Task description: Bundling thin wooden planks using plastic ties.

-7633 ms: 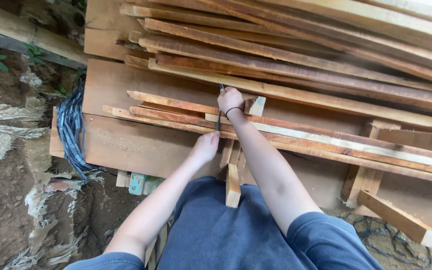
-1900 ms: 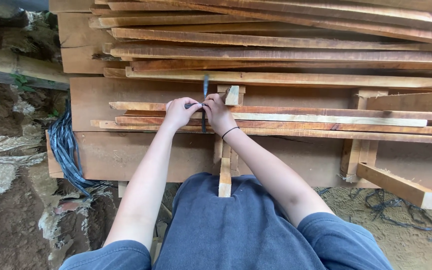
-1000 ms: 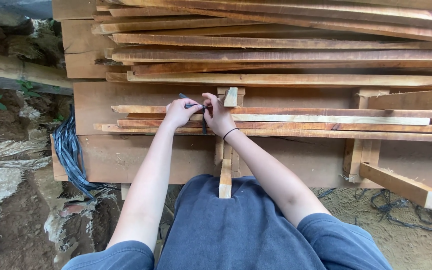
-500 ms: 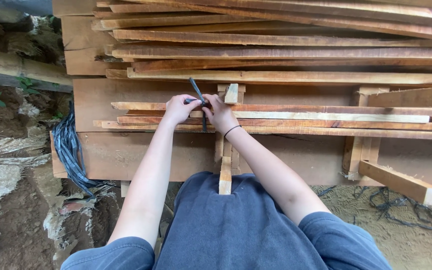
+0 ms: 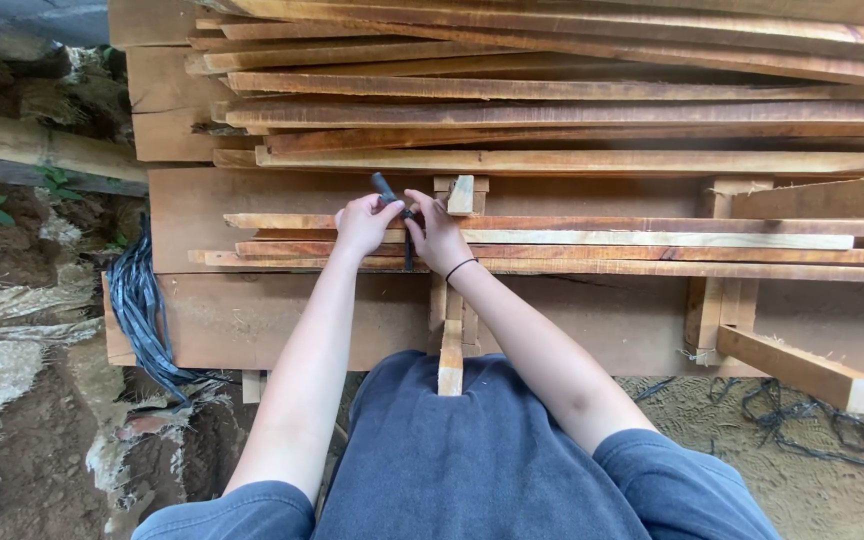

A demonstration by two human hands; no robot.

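Note:
My left hand (image 5: pixel 365 222) and my right hand (image 5: pixel 438 232) meet over a small bundle of thin wooden slats (image 5: pixel 572 240) lying on a wide wooden board (image 5: pixel 282 310). Both hands grip a dark plastic strap (image 5: pixel 389 191) that wraps the slats; its free end sticks up to the upper left between my fingers. A dark band circles my right wrist. The strap's lower part runs down behind my right hand.
A big stack of long wooden slats (image 5: pixel 572 90) fills the top. A bunch of dark straps (image 5: pixel 142 310) hangs at the board's left end. Wooden supports (image 5: pixel 787 365) stand below right, a short upright piece (image 5: pixel 450 350) near my body. Earth and rock lie left.
The strap's free end has swung from upright to tilted up-left, and my hands have closed tighter together on it over the slats.

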